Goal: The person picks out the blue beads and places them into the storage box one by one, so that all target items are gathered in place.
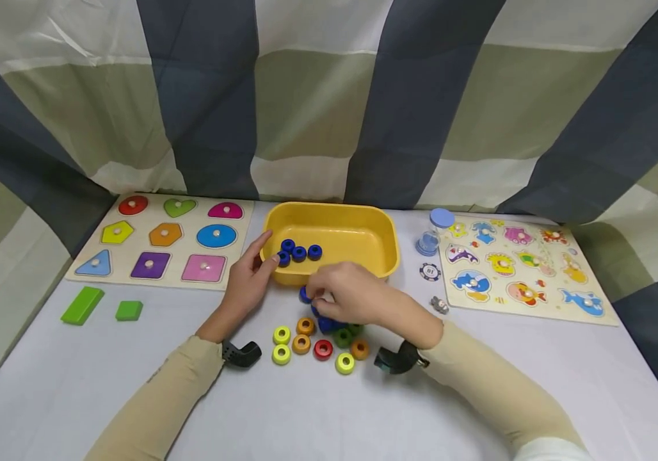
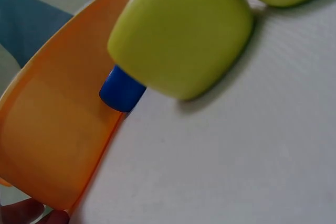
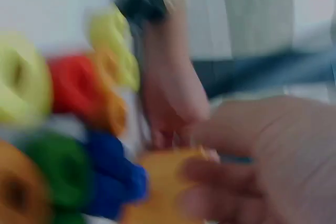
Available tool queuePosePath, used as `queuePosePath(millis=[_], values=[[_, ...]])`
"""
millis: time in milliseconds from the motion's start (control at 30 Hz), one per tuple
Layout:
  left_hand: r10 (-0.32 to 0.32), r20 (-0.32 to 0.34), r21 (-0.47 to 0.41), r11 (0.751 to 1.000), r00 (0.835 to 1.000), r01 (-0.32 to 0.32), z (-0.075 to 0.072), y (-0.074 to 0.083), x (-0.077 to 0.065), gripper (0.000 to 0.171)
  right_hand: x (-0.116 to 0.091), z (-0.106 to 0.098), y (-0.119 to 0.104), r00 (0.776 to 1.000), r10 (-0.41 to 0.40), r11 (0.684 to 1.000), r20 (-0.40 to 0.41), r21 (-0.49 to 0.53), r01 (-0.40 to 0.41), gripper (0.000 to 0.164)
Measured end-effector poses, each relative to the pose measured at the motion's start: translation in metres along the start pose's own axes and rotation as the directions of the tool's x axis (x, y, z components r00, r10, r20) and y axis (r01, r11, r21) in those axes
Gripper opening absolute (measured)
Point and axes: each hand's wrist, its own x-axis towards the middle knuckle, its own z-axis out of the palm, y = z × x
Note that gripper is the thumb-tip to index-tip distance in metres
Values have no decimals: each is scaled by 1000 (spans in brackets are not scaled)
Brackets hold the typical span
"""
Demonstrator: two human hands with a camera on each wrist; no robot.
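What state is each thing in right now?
Yellow tray: upright, holding some blue beads
Left hand: touching the tray
Right hand: curled, grip unclear
Shape board: flat, pieces seated
Animal board: flat, pieces on it
Hourglass: standing upright
Green blocks: lying flat
Yellow beads: loose, outside tray

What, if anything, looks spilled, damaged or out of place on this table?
Nothing stands out as spilled, damaged or misplaced. The yellow tray sits upright with blue rings inside; more rings lie loosely grouped in front of it.
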Motion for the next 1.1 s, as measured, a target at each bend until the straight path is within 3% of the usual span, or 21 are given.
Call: queuePosePath(millis=[100, 200, 333, 400, 533, 667, 733, 867, 967, 1100], values=[[0, -5, 4, 1000, 1000, 0, 1, 0, 0, 51, -17, 12, -12, 985, 16, 996, 173, -89, -1, 14], [0, -6, 8, 1000, 1000, 0, 0, 0, 0, 52, -20, 24, -16, 973, 67, 986, 223, -161, -31, 19], [-5, -7, 1, 1000, 1000, 5, 1, -1, 1, 51, -19, 29, -16, 977, 65, 982, 203, -188, -26, 19], [-8, -6, -3, 1000, 1000, 8, 1, -1, 1, 51, -18, 24, -15, 983, 36, 988, 179, -153, -8, 16], [-2, -3, -1, 1000, 1000, 2, 2, -2, 1, 52, -8, -2, -8, 1000, 8, 1000, 20, -30, -8, 13], [3, -16, 5, 1000, 1000, -3, 1, -2, 1, 51, 14, -24, 15, 982, 140, 990, -131, 32, -136, 11], [-1, -18, 5, 1000, 1000, 1, 1, -3, 1, 51, 25, -24, 30, 965, 237, 971, -115, 37, -235, 12], [-9, -12, 5, 1000, 1000, 9, 1, -5, 1, 51, 40, -10, 59, 928, 372, 928, 10, 34, -372, 9], [-8, -10, 5, 1000, 1000, 8, 2, -4, 0, 51, 45, 3, 71, 910, 410, 909, 62, 56, -413, 10], [1, -12, 4, 1000, 1000, -1, 2, -1, 0, 51, 51, 12, 73, 916, 397, 911, 59, 94, -401, 13]])
